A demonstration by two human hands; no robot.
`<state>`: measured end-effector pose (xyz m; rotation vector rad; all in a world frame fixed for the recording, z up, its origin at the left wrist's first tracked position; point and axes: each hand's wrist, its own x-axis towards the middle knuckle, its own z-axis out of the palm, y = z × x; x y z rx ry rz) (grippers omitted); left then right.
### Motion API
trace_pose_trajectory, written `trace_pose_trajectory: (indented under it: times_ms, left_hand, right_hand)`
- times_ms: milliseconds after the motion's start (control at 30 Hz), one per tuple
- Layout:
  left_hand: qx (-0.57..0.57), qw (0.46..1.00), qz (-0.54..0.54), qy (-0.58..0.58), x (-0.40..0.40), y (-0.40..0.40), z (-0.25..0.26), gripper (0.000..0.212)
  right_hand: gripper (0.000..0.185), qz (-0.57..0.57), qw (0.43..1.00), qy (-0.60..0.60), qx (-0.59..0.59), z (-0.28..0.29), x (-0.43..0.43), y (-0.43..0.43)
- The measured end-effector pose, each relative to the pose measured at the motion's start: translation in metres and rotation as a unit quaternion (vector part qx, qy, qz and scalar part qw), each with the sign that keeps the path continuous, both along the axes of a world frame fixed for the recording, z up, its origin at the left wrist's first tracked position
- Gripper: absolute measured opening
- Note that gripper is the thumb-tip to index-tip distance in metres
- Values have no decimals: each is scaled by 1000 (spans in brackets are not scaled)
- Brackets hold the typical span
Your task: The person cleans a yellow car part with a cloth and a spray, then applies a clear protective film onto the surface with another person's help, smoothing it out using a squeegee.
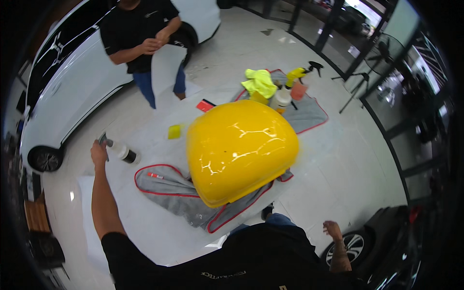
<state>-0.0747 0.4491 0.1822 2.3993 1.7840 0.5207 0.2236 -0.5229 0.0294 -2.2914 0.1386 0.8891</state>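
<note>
My left hand (98, 153) is at the left, its fingers closed around the grey trigger head of a white spray bottle (127, 154) with a black band. My right hand (331, 230) hangs at the lower right near a dark car's wheel, fingers partly curled, nothing seen in it. Between them, a glossy yellow domed shell (243, 148) rests on grey cloths (170, 203) with red edging. A small red-and-white item (155, 175) lies on the cloth. A yellow square pad (174, 132) and a red card-like tool (206, 105) lie on the white sheet beyond.
Behind the shell, a grey towel (308, 114) carries a neon yellow cloth (259, 83) and spray bottles (298, 90). A person (139, 47) stands by a white car (90, 65) with a translucent sheet (166, 69). A dark car (391, 239) and a fan (384, 50) are at right.
</note>
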Motion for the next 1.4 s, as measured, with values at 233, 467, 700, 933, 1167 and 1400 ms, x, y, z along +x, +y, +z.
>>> trace_pose_trajectory:
  times_ms: [233, 467, 700, 933, 1167, 1400]
  left_hand:
    - [22, 954, -297, 27, 21, -222, 186, 21]
    - [-81, 784, -614, 46, 60, -403, 256, 24]
    - [-108, 848, -510, -98, 87, -533, 153, 51]
    - [-440, 870, -217, 40, -76, -672, -40, 43]
    - [-463, 884, -51, -40, -131, -755, -63, 37]
    - [-418, 904, -46, -82, -137, -754, -73, 33]
  right_hand:
    - [44, 263, 907, -246, 220, 170, 9, 239]
    - [102, 493, 642, -174, 561, 269, -83, 420]
    - [78, 548, 651, -10, 526, 215, -48, 309]
    - [51, 235, 835, -124, 482, 129, 28, 173]
    - [23, 380, 795, -176, 439, 140, 44, 169]
    - [23, 419, 772, -210, 430, 147, 16, 240]
